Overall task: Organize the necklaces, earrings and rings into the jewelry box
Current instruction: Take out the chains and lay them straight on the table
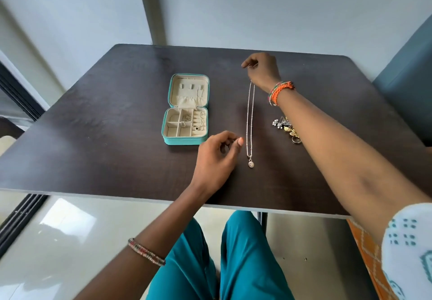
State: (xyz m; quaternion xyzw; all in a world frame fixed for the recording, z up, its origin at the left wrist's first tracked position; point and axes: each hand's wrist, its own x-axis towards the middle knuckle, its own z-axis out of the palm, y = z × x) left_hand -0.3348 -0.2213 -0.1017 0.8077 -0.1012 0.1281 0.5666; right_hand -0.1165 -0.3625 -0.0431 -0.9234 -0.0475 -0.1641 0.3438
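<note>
Head view:
- Jewelry box (185,109): open on the table (93,112), some pieces in its compartments.
- Necklace (250,122): right of the box, pinched at its top by your right hand (263,70).
- Your left hand (216,157): near the box's front corner, fingers loosely curled, holding nothing.
- Loose jewelry pile (286,128): further right of the box.
</note>
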